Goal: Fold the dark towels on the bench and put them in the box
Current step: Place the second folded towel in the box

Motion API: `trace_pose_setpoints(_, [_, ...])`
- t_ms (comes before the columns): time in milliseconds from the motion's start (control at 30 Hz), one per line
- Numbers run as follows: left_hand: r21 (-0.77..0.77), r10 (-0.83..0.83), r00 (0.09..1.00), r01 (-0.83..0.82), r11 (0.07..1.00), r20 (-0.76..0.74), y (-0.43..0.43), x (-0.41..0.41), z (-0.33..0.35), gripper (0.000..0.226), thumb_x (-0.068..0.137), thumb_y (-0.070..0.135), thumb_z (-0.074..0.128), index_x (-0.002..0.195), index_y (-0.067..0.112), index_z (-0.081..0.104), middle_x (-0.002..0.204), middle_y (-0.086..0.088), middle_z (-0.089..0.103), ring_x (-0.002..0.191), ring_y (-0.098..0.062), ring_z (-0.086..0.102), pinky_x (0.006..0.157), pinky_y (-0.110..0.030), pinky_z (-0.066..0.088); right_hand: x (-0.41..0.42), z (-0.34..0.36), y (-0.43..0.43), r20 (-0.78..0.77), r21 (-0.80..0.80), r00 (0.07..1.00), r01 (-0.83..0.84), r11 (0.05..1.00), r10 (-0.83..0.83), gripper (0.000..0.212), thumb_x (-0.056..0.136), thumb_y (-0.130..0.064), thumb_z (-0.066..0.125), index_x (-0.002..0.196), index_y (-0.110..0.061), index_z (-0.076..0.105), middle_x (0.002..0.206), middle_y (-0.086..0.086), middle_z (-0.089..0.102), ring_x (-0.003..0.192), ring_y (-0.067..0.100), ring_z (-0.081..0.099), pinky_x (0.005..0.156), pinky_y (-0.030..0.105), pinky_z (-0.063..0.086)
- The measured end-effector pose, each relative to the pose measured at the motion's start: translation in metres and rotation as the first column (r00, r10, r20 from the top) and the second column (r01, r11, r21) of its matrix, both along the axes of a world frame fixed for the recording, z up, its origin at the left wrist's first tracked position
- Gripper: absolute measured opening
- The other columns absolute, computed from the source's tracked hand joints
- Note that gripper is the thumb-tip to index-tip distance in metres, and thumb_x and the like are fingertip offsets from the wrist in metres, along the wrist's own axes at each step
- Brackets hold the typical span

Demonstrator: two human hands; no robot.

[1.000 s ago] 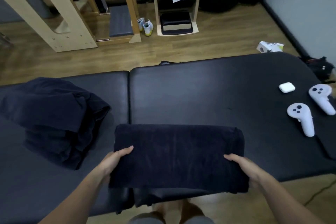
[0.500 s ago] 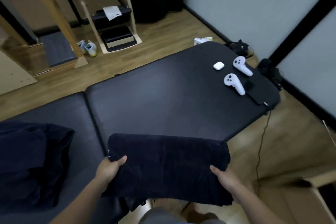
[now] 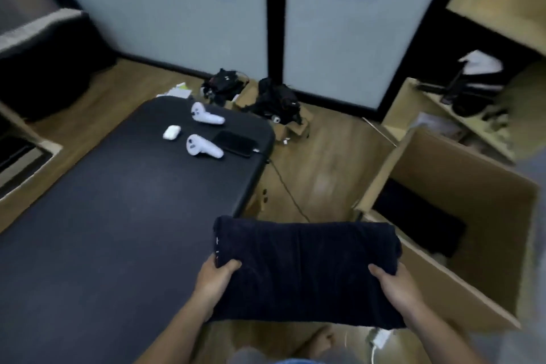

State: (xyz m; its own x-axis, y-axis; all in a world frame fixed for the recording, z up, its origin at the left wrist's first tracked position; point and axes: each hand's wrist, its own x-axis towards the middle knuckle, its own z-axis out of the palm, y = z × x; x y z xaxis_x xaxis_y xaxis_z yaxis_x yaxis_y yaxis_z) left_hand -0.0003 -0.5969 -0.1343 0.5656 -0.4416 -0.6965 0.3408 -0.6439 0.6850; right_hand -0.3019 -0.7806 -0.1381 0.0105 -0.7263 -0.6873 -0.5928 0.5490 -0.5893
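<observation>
Whereas a second ago it lay on the bench (image 3: pixel 118 215), the folded dark towel (image 3: pixel 304 269) is now carried clear of the bench edge, just beside the open box (image 3: pixel 461 162). Head view: left hand (image 3: pixel 214 278) grips its left end, thumb on top; right hand (image 3: pixel 396 286) grips its right end. Dark cloth (image 3: pixel 419 221) lies in the box. Judgement: folding done, placing under way.

We see dim, even light; motion blur smears everything, worst at 3 o'clock; the towel (image 3: pixel 304 269) looks featureless.
</observation>
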Motion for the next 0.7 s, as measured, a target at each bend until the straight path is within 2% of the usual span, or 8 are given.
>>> trace_pose_setpoints(100, [-0.026, -0.206, 0.978, 0.206, 0.978, -0.013, -0.067, -0.044, 0.007, 0.025, 0.088, 0.019, 0.07, 0.108, 0.029, 0.06, 0.108, 0.0, 0.068, 0.096, -0.025, 0.067, 0.082, -0.038, 0.055, -0.061, -0.004, -0.02, 0.011, 0.065, 0.992, 0.126, 0.99, -0.127, 0.036, 0.09, -0.036, 0.068, 0.121, -0.026, 0.053, 0.112, 0.002, 0.066, 0.098, 0.029, 0.065, 0.092, 0.047, 0.053])
trace_pose_setpoints(167, [-0.03, -0.29, 0.957, 0.29, 0.957, 0.004, -0.104, -0.074, 0.009, 0.023, 0.087, 0.018, 0.071, 0.103, 0.031, 0.06, 0.106, 0.002, 0.068, 0.097, -0.023, 0.066, 0.084, -0.038, 0.054, -0.099, -0.006, -0.026, 0.028, 0.088, 0.981, 0.188, 0.978, -0.191, 0.035, 0.089, -0.03, 0.07, 0.12, -0.024, 0.054, 0.111, 0.002, 0.067, 0.097, 0.028, 0.065, 0.089, 0.044, 0.053])
trace_pose_setpoints(300, [-0.005, -0.42, 0.907, 0.42, 0.907, 0.006, -0.161, -0.123, 0.01, 0.031, 0.083, 0.025, 0.077, 0.111, 0.028, 0.066, 0.108, 0.001, 0.072, 0.098, -0.026, 0.069, 0.093, -0.047, 0.054, -0.164, -0.009, -0.027, 0.063, 0.065, 0.95, 0.302, 0.951, -0.306, 0.042, 0.085, -0.021, 0.073, 0.124, -0.022, 0.057, 0.109, -0.001, 0.07, 0.098, 0.024, 0.066, 0.092, 0.045, 0.053])
trace_pose_setpoints(367, [0.018, -0.496, 0.868, 0.495, 0.869, 0.02, -0.185, -0.142, 0.009, 0.033, 0.082, 0.026, 0.078, 0.112, 0.027, 0.066, 0.107, 0.001, 0.073, 0.097, -0.026, 0.069, 0.093, -0.048, 0.054, -0.187, -0.008, -0.025, 0.057, 0.028, 0.94, 0.336, 0.941, -0.337, 0.044, 0.084, -0.02, 0.073, 0.123, -0.027, 0.055, 0.11, -0.005, 0.069, 0.099, 0.022, 0.066, 0.094, 0.044, 0.052])
trace_pose_setpoints(467, [0.053, -0.598, 0.8, 0.596, 0.801, 0.04, -0.218, -0.168, 0.008, 0.035, 0.082, 0.028, 0.079, 0.113, 0.023, 0.066, 0.105, 0.002, 0.072, 0.096, -0.024, 0.068, 0.093, -0.045, 0.054, -0.209, -0.007, -0.02, 0.039, -0.042, 0.914, 0.406, 0.913, -0.404, 0.04, 0.087, -0.016, 0.071, 0.123, -0.024, 0.057, 0.108, -0.006, 0.069, 0.098, 0.019, 0.065, 0.09, 0.039, 0.051])
trace_pose_setpoints(533, [0.063, -0.652, 0.756, 0.649, 0.758, 0.053, -0.238, -0.185, 0.007, 0.034, 0.083, 0.026, 0.079, 0.113, 0.022, 0.065, 0.105, 0.002, 0.072, 0.095, -0.022, 0.067, 0.089, -0.041, 0.055, -0.218, -0.009, -0.017, 0.054, -0.07, 0.877, 0.48, 0.875, -0.477, 0.038, 0.089, -0.014, 0.07, 0.124, -0.022, 0.058, 0.106, -0.007, 0.069, 0.098, 0.019, 0.065, 0.087, 0.036, 0.049])
trace_pose_setpoints(700, [0.067, -0.732, 0.676, 0.73, 0.681, 0.08, -0.28, -0.221, -0.004, 0.03, 0.084, 0.023, 0.078, 0.11, 0.02, 0.063, 0.101, 0.003, 0.071, 0.089, -0.016, 0.067, 0.068, -0.027, 0.051, -0.229, -0.017, -0.024, 0.047, -0.089, 0.802, 0.597, 0.798, -0.595, 0.037, 0.091, -0.014, 0.068, 0.126, -0.022, 0.059, 0.099, -0.012, 0.067, 0.091, 0.015, 0.062, 0.077, 0.033, 0.046])
